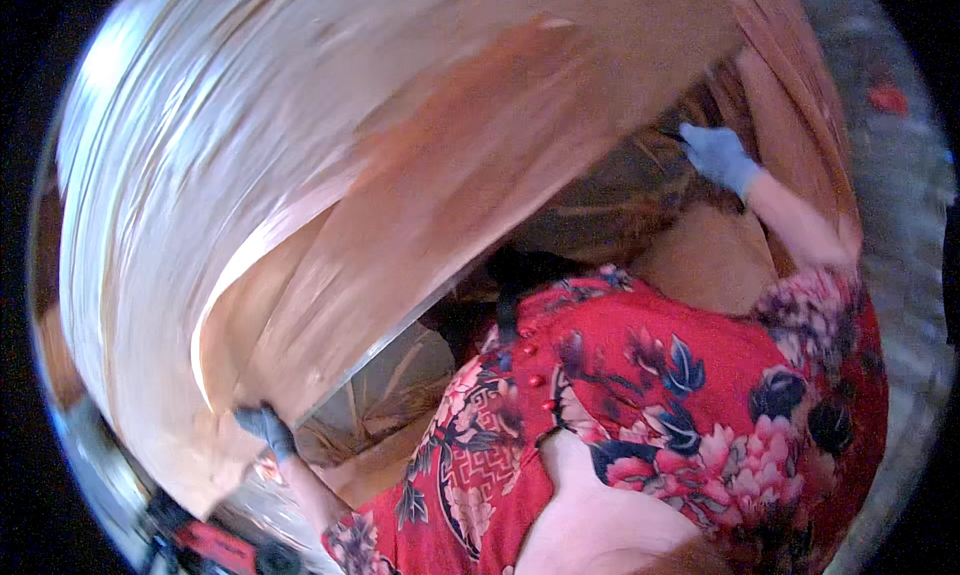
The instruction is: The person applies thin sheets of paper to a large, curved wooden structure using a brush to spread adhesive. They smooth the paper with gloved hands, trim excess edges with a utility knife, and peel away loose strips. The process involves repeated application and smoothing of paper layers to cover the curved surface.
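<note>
A very large tan sheet [470, 185], cloth or paper-like and smeared by motion, billows across the upper left in broad folds. My left hand [266, 431], in a dark blue-grey glove, is closed at its lower left edge and seems to grip it. On the far right my right hand [718, 158], in a light blue glove, is raised with the fingers curled beside the sheet's straight edge. Whatever those fingertips hold is hidden. Beneath that edge shows a darker, creased, shiny brown surface [390, 385].
More brown material [800, 115] hangs in folds past my right arm. A black and red object [215, 545] stands at the lower left. At the far right a small red thing [887, 99] lies on the grey floor [900, 205]. My red floral garment fills the lower middle.
</note>
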`<action>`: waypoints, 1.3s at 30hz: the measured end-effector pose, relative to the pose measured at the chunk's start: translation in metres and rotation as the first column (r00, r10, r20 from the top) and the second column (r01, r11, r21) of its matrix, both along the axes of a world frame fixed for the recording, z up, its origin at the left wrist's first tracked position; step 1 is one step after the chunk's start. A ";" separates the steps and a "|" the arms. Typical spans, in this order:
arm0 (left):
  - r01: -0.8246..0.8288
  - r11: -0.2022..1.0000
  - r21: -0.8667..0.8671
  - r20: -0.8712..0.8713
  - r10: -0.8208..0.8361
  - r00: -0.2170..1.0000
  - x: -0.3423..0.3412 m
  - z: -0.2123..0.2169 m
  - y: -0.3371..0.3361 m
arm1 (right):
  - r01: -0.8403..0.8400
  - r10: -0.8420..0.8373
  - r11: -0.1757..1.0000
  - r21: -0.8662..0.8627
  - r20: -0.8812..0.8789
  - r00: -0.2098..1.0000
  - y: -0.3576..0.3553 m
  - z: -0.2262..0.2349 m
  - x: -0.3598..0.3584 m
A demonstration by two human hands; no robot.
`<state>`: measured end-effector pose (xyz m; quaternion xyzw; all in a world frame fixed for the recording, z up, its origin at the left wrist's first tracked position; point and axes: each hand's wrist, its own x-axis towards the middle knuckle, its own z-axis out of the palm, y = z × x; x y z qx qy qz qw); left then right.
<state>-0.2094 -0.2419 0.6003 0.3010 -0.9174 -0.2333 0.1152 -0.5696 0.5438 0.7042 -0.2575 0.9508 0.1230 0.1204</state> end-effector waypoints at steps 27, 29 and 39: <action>-0.256 0.889 -0.381 0.087 0.310 0.947 -0.089 0.004 0.068 | -0.296 0.190 0.794 -0.532 -0.245 0.951 -0.331 0.058 -0.089; -0.251 0.890 -0.381 0.105 0.311 0.944 -0.081 0.004 0.068 | -0.126 -0.029 0.794 -0.595 -0.244 0.969 -0.315 0.098 -0.113; -0.137 0.866 -0.480 0.161 0.241 0.957 -0.082 -0.002 0.062 | 0.450 -0.636 -0.340 -0.826 0.555 0.537 0.124 0.097 -0.015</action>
